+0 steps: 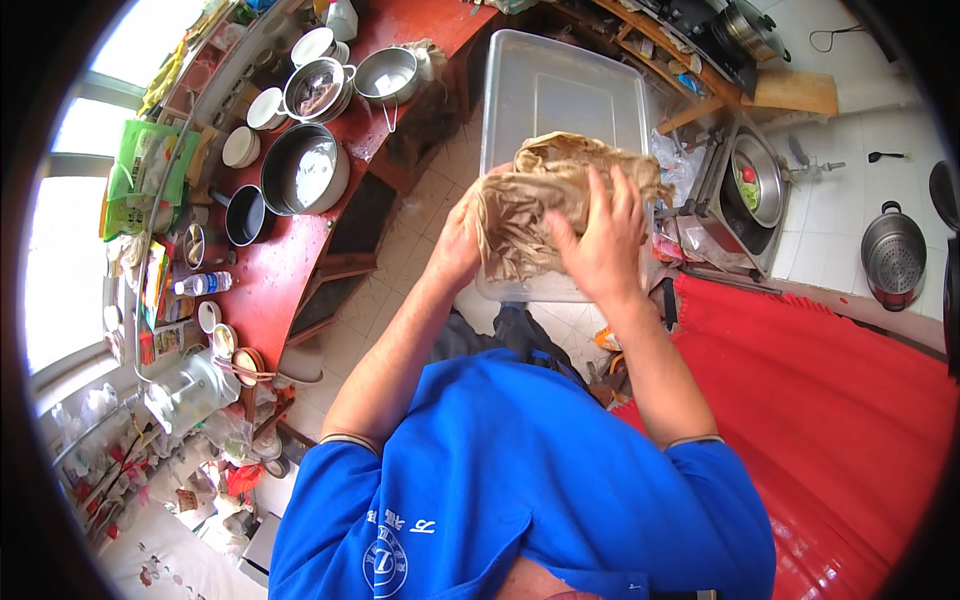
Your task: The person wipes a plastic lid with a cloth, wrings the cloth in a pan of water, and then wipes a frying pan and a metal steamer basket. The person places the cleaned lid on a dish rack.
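Note:
A crumpled tan cloth point(525, 217) is bunched over the near part of a translucent plastic lid or bin point(566, 90). My left hand point(459, 232) grips the cloth by its left edge, the fingers partly hidden behind it. Across from it, my right hand point(611, 240) lies against the cloth's right part with its fingers spread and the thumb pointing inward. How firmly the right hand holds the cloth cannot be made out. What supports the plastic piece is hidden.
On the left, a red table point(300, 255) carries a large pot point(305, 169), a saucepan point(247, 215), bowls and a plastic bottle point(202, 283). To the right are a metal basin point(769, 202) in a sink, a steamer pot point(892, 251) and a red cloth cover point(810, 375).

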`<action>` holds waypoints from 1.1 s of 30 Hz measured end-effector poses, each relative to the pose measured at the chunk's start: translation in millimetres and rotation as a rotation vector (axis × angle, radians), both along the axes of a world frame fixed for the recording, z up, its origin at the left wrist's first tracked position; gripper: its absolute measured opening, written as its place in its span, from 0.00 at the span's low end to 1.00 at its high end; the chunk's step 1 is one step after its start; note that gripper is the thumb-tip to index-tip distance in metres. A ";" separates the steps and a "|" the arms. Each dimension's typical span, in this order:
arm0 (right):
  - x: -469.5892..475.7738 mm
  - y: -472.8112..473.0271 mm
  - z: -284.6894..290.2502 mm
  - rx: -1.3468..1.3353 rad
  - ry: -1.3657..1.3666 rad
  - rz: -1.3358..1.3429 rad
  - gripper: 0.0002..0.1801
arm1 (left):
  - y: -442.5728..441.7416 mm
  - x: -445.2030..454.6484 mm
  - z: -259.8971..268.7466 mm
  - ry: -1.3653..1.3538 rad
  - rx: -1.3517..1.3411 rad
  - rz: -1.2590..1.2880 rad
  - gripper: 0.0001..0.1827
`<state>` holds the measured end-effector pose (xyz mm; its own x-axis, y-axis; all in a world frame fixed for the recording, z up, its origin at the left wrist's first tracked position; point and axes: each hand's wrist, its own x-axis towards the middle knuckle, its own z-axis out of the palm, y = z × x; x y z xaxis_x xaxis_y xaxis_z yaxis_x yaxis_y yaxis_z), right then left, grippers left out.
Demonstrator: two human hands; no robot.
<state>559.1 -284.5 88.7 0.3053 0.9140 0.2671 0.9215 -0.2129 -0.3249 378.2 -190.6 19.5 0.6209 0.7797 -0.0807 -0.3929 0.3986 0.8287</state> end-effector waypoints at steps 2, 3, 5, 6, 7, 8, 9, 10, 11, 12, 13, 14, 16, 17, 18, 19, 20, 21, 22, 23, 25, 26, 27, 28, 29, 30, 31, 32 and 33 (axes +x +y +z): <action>-11.7 -7.9 -14.4 -0.067 0.151 0.006 0.50 | -1.4 10.0 -1.7 0.088 0.126 0.043 0.26; -18.1 -2.2 -12.8 -0.062 0.278 -0.010 0.48 | -3.7 13.5 4.3 0.137 0.188 0.043 0.24; -24.9 13.3 -20.1 0.032 0.212 0.010 0.46 | 1.1 16.2 11.3 0.185 0.233 0.023 0.24; -27.0 22.4 -18.9 0.100 0.134 0.062 0.44 | 7.1 18.4 13.2 0.208 0.263 0.023 0.24; -27.0 28.9 -14.9 0.100 0.082 0.100 0.43 | 16.6 13.7 5.0 0.203 0.283 0.003 0.23; -24.1 34.7 -8.5 0.106 0.077 0.144 0.42 | 15.3 10.8 2.5 0.218 0.254 -0.017 0.23; -18.1 40.3 -5.8 0.109 0.069 0.178 0.42 | 14.7 12.7 13.7 0.231 0.224 -0.046 0.23; -13.3 49.4 -3.6 0.139 0.041 0.206 0.42 | 17.0 8.3 8.9 0.363 0.303 -0.078 0.23; -9.6 58.6 1.6 0.144 0.030 0.226 0.41 | 20.0 -0.1 0.1 0.494 0.382 -0.109 0.24; -7.2 66.4 3.6 0.156 0.027 0.236 0.41 | 22.8 -3.2 -6.0 0.623 0.459 -0.142 0.24; -1.6 73.2 4.4 0.168 0.019 0.236 0.41 | 22.2 4.2 17.5 0.517 0.361 -0.165 0.25; 5.7 82.7 3.9 0.198 0.003 0.211 0.40 | 18.5 9.7 43.0 0.412 0.261 -0.188 0.26; 20.6 113.8 3.7 0.243 -0.086 0.139 0.38 | 12.6 10.1 56.0 0.320 0.159 -0.190 0.29; 34.0 128.7 7.0 0.257 -0.126 0.096 0.37 | 11.2 12.2 58.1 0.327 0.168 -0.199 0.30; 48.0 144.7 7.6 0.232 -0.122 0.062 0.35 | 8.1 14.1 62.4 0.334 0.177 -0.213 0.30; 56.2 155.3 10.4 0.206 -0.119 0.032 0.34 | 5.2 15.5 64.7 0.340 0.183 -0.222 0.31; 56.8 159.6 8.8 0.136 -0.166 0.041 0.32 | 6.3 19.6 62.9 0.362 0.234 -0.186 0.30; 49.2 161.3 7.5 0.160 -0.036 0.069 0.30 | 8.2 19.1 58.9 0.365 0.201 -0.172 0.28; 41.2 155.8 10.0 0.101 0.047 0.189 0.29 | 12.1 15.8 54.9 0.371 0.172 -0.152 0.26; 31.5 145.1 11.6 0.041 0.129 0.307 0.29 | 16.6 12.0 49.7 0.377 0.144 -0.132 0.25; 8.4 109.7 -3.6 0.155 0.045 0.455 0.27 | 28.0 2.6 32.8 0.406 0.292 -0.084 0.21; -1.9 93.6 0.3 0.129 0.092 0.526 0.27 | 32.5 -9.3 16.7 0.511 0.334 -0.072 0.18; -1.9 85.4 3.5 0.097 0.131 0.581 0.27 | 31.8 -6.4 22.2 0.479 0.332 -0.090 0.19; 3.6 86.2 3.7 0.112 0.080 0.568 0.28 | 26.7 -4.8 33.2 0.452 0.327 -0.114 0.19; 11.2 90.8 3.3 0.128 0.029 0.554 0.29 | 24.0 -3.6 39.4 0.426 0.323 -0.137 0.19; 15.7 99.3 4.4 0.147 -0.023 0.547 0.29 | 24.4 -5.7 35.1 0.427 0.340 -0.163 0.21; 25.2 113.9 3.1 0.176 -0.061 0.467 0.30 | 23.1 -2.1 40.2 0.428 0.290 -0.183 0.22; 36.6 133.3 0.3 0.204 -0.098 0.386 0.31 | 17.2 0.6 46.4 0.429 0.240 -0.202 0.22; 43.6 149.8 -3.2 0.231 -0.126 0.310 0.31 | 10.9 -0.1 52.1 0.438 0.185 -0.218 0.23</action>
